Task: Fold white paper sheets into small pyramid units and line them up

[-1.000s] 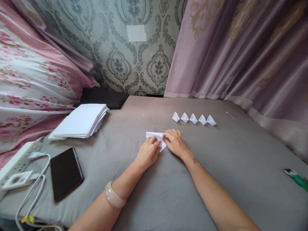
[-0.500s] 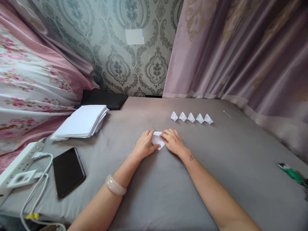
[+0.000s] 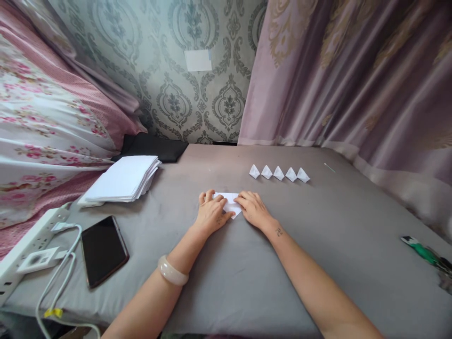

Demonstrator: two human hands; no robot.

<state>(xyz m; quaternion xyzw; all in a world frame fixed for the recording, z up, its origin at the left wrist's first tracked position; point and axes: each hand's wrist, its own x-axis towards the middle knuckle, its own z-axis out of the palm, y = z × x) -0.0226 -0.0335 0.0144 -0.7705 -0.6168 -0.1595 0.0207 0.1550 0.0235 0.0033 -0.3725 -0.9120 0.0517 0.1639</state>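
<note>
A partly folded piece of white paper (image 3: 231, 206) lies on the grey cloth between both hands, its pointed lower corner facing me. My left hand (image 3: 213, 211) is on its left side, with the thumb near the bottom corner and fingertips on the upper flap. On the right side, my right hand (image 3: 252, 207) holds the edge with its fingers bent together. The fingers partly cover the paper. Beyond my right hand, several small folded white paper shapes (image 3: 278, 173) stand in a row.
At left lie a stack of white paper (image 3: 122, 179), a dark phone (image 3: 104, 252), a white power strip (image 3: 33, 249) and cables. A black folded item (image 3: 158, 149) sits behind the stack. Far right is a green-handled object (image 3: 425, 253); a thin stick (image 3: 329, 167) lies at the back.
My left fingers have shifted up and spread a little, and an upper flap of the paper now shows a horizontal fold edge. The right hand stays nearly in place. The view has shifted slightly.
</note>
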